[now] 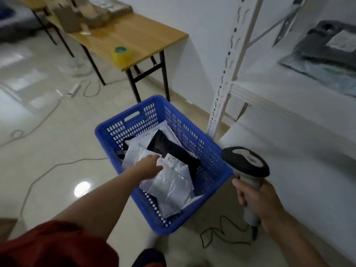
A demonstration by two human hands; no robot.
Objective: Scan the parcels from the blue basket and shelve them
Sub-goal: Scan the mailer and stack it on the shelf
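1. Reaches with the left hand into the blue basket; grip nearly closed, pinching the upper edge of a white parcel.
2. Holds the scanner upright in the right hand, grip wrapped round the handle, just right of the basket.
3. Under the white parcel, a black parcel, both inside the basket.
4. Open floor to the left; close on the right, the shelf edge and post.
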